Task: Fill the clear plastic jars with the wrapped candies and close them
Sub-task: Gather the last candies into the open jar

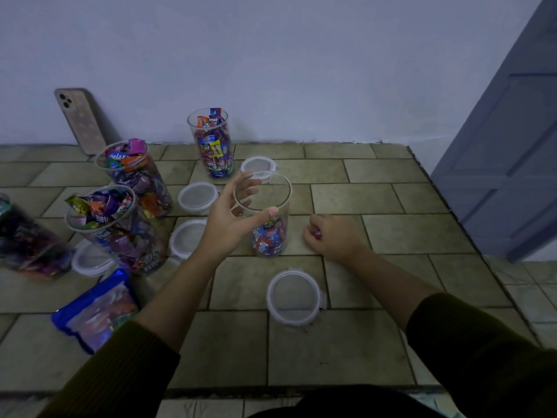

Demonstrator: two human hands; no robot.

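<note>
The left hand [232, 215] grips the clear jar [266, 203] just below its open rim, thumb laid across the near wall and fingers [251, 184] curled round the far side. The jar stands upright in the crook of that hand, on the tiled surface [376, 200]. A shallow layer of wrapped candies [268, 241] lies in the bottom of the jar, well beneath the gripping fingers. The right hand [330, 238] rests on the tiles just to the right of the jar's base, near it but not touching. Its fingers are curled round a small red candy [318, 233] (only a sliver of wrapper shows between them). A round lid [297, 298] lies flat on the tiles nearer the person, in front of the jar and between the two forearms. Another lid [259, 167] lies just behind the jar, partly seen through its wall, and two more lids [197, 197] lie left of the left hand. A tall full jar [214, 143] stands open near the wall, and two heaped jars [114, 227] stand open further left. A blue candy bag [96, 309] lies beside the left sleeve, and a phone [80, 119] leans against the wall.
</note>
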